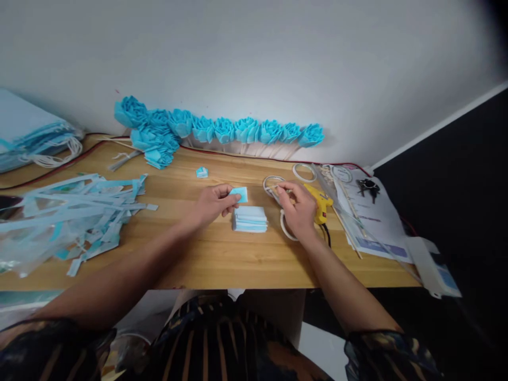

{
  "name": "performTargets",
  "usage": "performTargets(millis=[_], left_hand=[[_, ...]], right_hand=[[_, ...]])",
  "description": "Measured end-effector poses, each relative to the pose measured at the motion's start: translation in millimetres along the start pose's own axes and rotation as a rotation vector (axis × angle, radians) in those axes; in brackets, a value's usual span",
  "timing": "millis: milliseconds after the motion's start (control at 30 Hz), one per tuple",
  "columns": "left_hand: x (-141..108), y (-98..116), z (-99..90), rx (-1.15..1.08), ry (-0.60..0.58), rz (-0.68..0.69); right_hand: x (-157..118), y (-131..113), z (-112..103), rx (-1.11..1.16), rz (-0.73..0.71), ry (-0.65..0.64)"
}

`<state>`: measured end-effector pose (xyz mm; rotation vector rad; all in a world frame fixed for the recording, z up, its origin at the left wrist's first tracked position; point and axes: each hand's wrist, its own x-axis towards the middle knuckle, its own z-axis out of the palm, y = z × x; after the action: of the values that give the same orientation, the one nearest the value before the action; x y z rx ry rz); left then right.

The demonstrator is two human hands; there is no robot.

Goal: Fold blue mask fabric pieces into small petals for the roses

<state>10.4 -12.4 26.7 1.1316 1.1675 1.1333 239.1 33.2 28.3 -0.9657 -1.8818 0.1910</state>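
Note:
Between the thumb and fingers of my left hand [220, 200] is a small light-blue fabric square [240, 194]. Just below it, a neat stack of pale blue and white cut pieces [250, 219] lies on the wooden table [206, 264]. My right hand [297, 205] is closed in a pinch over the tape rolls, with a thin pale strip [271, 187] at its fingertips; its exact kind is too small to tell. One tape roll [265, 182] lies by those fingers, another white roll [284, 226] under the hand. A folded blue piece [202, 172] sits farther back.
Blue fabric flowers [224, 130] on sticks line the wall. Cut scraps [91, 206] cover the table's left side. At right are a yellow glue gun [321, 203] with a black cord, keys [368, 189], papers [373, 222] and a white box [431, 264] at the edge.

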Motion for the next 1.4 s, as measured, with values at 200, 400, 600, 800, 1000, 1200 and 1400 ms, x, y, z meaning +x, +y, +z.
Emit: performTargets(millis=[200,400,600,800,1000,1200,1400], left_hand=[[-3,5,2.5,-0.070,-0.055,-0.050],[-3,6,4.3,-0.090,-0.084,-0.084],[-6,9,4.9,-0.079,-0.131,-0.083],[-7,8,5.5,-0.071,-0.124,-0.076],[-7,7,5.1,-0.064,-0.119,-0.070],[-6,6,5.1,-0.080,-0.106,-0.073],[-5,6,3.7,-0.091,-0.124,-0.059]], right_hand=[[21,-31,4,-0.055,-0.558,-0.090],[15,-23,23,-0.130,-0.721,-0.020],[11,-21,22,-0.138,-0.719,-0.012],[10,-22,23,-0.123,-0.698,-0.017],[8,-23,22,-0.109,-0.662,-0.038],[7,-25,19,-0.116,-0.673,-0.060],[5,-21,21,-0.104,-0.646,-0.099]])
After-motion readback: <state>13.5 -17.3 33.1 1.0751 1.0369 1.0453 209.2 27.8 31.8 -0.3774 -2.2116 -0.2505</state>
